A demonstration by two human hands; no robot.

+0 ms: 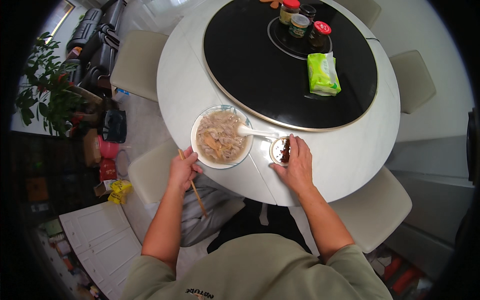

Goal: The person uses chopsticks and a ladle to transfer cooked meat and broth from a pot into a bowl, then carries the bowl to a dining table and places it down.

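Observation:
My left hand [182, 168] grips wooden chopsticks [198, 197] at the table's near left edge, fingers close to the rim of a large bowl [194, 139]. Sliced meat in pale broth [221, 137] fills this white, blue-patterned bowl. A white soup spoon [258, 131] rests in it, handle pointing right over the rim. To the right, my right hand [298, 163] is curved around a small dish [275, 153], thumb at the near side and fingers at the far side. Dark sauce with reddish-brown bits [285, 150] lies in the dish, partly covered by my fingers.
A black lazy Susan [255, 75] covers the middle of the round white table [356, 157]. On it stand several jars [299, 26] and a green tissue pack [323, 75]. Pale chairs [375, 210] surround the table. At left are a potted plant [45, 97] and white cabinets [101, 243].

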